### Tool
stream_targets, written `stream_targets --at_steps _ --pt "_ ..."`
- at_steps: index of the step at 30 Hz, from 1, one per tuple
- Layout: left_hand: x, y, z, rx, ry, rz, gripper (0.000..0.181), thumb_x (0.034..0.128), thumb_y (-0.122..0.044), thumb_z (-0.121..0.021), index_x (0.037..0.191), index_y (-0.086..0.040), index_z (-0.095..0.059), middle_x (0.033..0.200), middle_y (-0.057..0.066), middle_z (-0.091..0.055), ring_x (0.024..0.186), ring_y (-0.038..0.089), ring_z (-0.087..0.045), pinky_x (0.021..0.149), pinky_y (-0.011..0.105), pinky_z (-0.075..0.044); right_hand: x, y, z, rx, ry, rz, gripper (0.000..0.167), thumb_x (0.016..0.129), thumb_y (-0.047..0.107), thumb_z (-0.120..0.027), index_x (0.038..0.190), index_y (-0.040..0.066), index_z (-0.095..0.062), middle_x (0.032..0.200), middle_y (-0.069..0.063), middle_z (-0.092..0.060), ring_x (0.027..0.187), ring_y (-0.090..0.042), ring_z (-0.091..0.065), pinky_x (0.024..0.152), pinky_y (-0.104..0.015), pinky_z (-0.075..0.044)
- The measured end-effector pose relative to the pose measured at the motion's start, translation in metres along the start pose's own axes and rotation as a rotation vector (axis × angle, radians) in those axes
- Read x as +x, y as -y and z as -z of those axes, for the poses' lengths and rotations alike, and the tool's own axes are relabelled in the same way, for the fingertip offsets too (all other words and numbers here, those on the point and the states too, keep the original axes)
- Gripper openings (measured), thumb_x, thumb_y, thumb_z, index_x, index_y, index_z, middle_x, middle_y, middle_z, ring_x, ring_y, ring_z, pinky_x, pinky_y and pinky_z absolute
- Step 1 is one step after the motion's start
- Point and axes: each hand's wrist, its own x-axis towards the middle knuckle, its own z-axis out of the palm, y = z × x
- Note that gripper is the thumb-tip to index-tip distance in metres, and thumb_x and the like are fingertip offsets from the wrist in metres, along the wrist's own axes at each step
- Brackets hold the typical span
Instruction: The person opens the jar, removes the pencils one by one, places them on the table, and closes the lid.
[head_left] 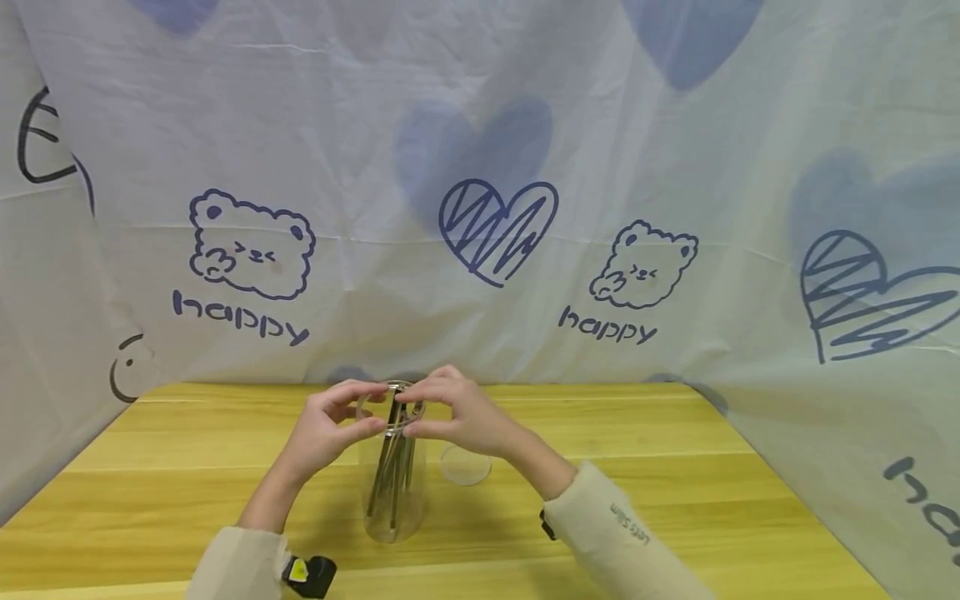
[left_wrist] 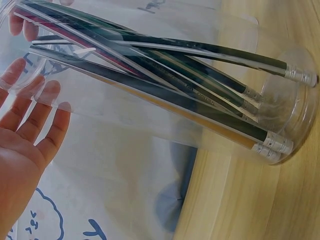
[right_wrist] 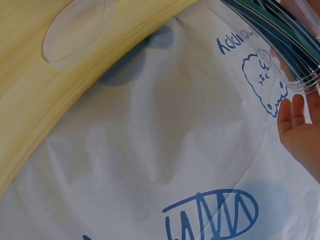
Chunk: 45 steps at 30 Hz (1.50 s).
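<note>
A tall clear cylindrical jar stands on the table, with several dark pencils leaning inside it. In the left wrist view the pencils have their silver eraser ends down at the jar's base. At the jar's mouth, the left hand grips the clear round rim between thumb and fingers on the left. The right hand pinches that rim from the right. Whether the ring between the hands is separate from the jar, I cannot tell. The right wrist view shows the right hand beside the rim.
A clear round disc, like a lid, lies on the yellow wooden table just right of the jar. Behind the table hangs a pale cloth with blue hearts, bears and lettering. Both forearms reach in from the near side.
</note>
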Motion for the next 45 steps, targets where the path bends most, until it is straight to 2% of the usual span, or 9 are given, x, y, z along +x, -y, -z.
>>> stream_targets --at_steps 6,14,19,30,38,45 --pt "0.0 -0.002 0.0 -0.005 0.001 -0.001 0.033 0.0768 0.008 -0.064 0.109 0.009 -0.057 0.1 0.012 -0.059 0.091 0.01 -0.055 0.07 0.026 -0.049 0.003 0.002 -0.003 -0.116 0.026 0.051 0.037 0.078 0.018 -0.069 0.111 0.002 -0.062 0.11 -0.006 -0.058 0.097 -0.017 -0.04 0.081 -0.027 -0.036" --pt "-0.001 -0.001 0.0 0.008 -0.001 0.016 0.033 0.0771 0.007 -0.064 0.109 0.008 -0.057 0.101 0.019 -0.058 0.093 0.018 -0.054 0.072 0.026 -0.048 0.005 0.004 -0.005 -0.181 0.032 0.103 0.019 0.079 0.018 -0.067 0.096 0.008 -0.069 0.099 -0.002 -0.057 0.093 -0.016 -0.038 0.079 -0.028 -0.032" --pt "-0.001 0.0 0.001 0.018 0.001 0.026 0.033 0.0773 0.006 -0.064 0.109 0.007 -0.058 0.102 0.017 -0.058 0.094 0.017 -0.054 0.072 0.026 -0.048 0.007 0.004 -0.004 -0.2 0.044 0.115 0.013 0.08 0.019 -0.067 0.088 0.009 -0.07 0.093 0.0 -0.056 0.09 -0.015 -0.037 0.078 -0.027 -0.03" --pt "0.0 0.001 0.002 0.023 0.004 0.026 0.032 0.0772 0.005 -0.065 0.109 0.007 -0.058 0.103 0.016 -0.058 0.095 0.013 -0.054 0.073 0.026 -0.047 0.007 0.007 0.005 -0.183 0.157 0.055 0.013 0.085 0.013 -0.061 0.095 0.008 -0.067 0.098 -0.001 -0.055 0.097 -0.018 -0.037 0.084 -0.031 -0.031" --pt "0.0 0.0 0.001 0.024 0.001 0.033 0.032 0.0766 0.005 -0.065 0.108 0.008 -0.058 0.104 0.017 -0.058 0.095 0.014 -0.055 0.073 0.026 -0.047 0.007 0.009 0.006 -0.164 0.155 0.042 0.011 0.084 0.013 -0.061 0.094 0.007 -0.065 0.097 -0.002 -0.056 0.097 -0.017 -0.038 0.084 -0.029 -0.031" --pt "0.0 0.0 0.001 0.029 0.001 0.031 0.032 0.0764 0.006 -0.065 0.108 0.007 -0.058 0.104 0.017 -0.059 0.094 0.017 -0.055 0.073 0.026 -0.047 0.007 0.009 0.008 -0.123 0.129 0.07 0.008 0.085 0.01 -0.06 0.091 0.006 -0.063 0.096 -0.002 -0.057 0.095 -0.017 -0.04 0.083 -0.029 -0.031"
